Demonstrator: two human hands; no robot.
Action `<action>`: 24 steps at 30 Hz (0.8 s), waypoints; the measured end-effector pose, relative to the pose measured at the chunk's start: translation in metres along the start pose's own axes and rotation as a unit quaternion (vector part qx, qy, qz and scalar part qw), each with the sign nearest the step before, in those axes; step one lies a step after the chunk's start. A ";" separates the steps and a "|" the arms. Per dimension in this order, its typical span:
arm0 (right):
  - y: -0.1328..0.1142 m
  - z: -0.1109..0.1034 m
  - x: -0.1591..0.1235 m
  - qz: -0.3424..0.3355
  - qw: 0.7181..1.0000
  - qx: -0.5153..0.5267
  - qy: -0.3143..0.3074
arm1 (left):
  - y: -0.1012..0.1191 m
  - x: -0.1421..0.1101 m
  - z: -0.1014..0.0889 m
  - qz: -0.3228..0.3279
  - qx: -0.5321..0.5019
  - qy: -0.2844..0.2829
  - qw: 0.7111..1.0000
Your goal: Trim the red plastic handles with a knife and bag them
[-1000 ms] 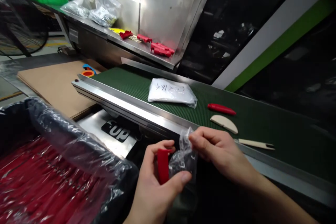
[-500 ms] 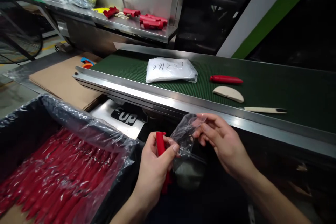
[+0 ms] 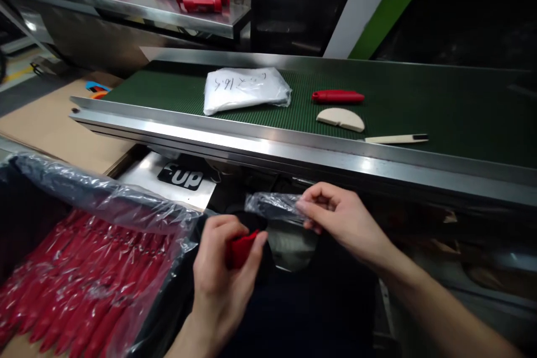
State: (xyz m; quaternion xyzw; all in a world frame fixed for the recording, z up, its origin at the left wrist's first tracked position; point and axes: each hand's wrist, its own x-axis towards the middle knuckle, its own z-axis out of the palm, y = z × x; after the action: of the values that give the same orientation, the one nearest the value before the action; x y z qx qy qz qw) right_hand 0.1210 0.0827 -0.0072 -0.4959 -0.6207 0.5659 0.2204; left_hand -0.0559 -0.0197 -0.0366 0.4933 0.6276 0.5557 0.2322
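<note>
My left hand (image 3: 222,268) is closed around a red plastic part (image 3: 242,250), most of which its fingers and palm hide. In my right hand (image 3: 335,210) a small clear plastic bag (image 3: 272,205) is pinched between thumb and fingers, its loose end pointing left toward the other hand. A gap separates the bag from the red part. Below and left of my left hand stands a dark box with a clear liner (image 3: 126,190). Rows of red parts (image 3: 92,279) in clear bags fill it.
On the green conveyor belt (image 3: 398,100) lie a white packet with handwriting (image 3: 247,89), a red piece (image 3: 338,97), a cream half-round piece (image 3: 340,119) and a thin cream-handled tool (image 3: 396,139). The metal rail (image 3: 251,142) edges it. Red shells (image 3: 199,0) sit on a shelf behind.
My left hand has let go of the bag and moved down and left with the red part, which has turned in its grip. The bag now hangs from my right hand alone. The view has shifted.
</note>
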 end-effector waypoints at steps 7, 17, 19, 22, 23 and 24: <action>0.016 0.032 -0.031 -0.031 0.999 0.011 -0.021 | 0.012 -0.012 0.019 -0.209 -0.082 -0.094 0.970; 0.011 0.022 -0.039 -0.247 0.944 -0.218 -0.013 | -0.013 -0.023 0.026 -0.075 0.055 -0.130 0.987; 0.007 0.020 -0.039 -0.244 0.951 -0.184 -0.046 | -0.015 -0.026 0.027 -0.045 0.066 -0.145 0.986; 0.004 0.012 -0.044 -0.234 0.963 -0.131 0.010 | -0.019 -0.023 0.027 -0.053 0.065 -0.149 0.985; 0.004 0.008 -0.049 -0.229 0.962 -0.133 0.066 | -0.021 -0.019 0.027 -0.070 0.060 -0.145 0.985; 0.004 0.003 -0.056 -0.225 0.955 -0.146 0.128 | -0.024 -0.015 0.026 -0.091 0.052 -0.140 0.985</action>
State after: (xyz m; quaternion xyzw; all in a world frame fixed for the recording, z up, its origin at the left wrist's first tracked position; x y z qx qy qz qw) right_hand 0.1429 0.0327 0.0042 -0.4384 -0.7585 0.3366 0.3453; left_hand -0.0362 -0.0184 -0.0696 0.5184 0.6591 0.4242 0.3420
